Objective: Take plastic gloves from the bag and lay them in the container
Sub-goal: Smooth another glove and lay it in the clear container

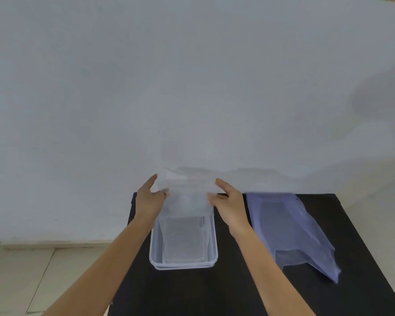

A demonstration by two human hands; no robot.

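A thin stack of clear plastic gloves (187,197) hangs above the far end of the clear rectangular container (183,264) on the black table (192,293). My left hand (149,199) pinches the stack's left edge and my right hand (230,201) pinches its right edge. More translucent gloves lie flat inside the container. The bluish translucent bag (292,231) lies flat on the table to the right of my right forearm.
A white wall fills the upper view right behind the table's far edge. Pale floor tiles (32,281) show at lower left, beyond the table's left edge.
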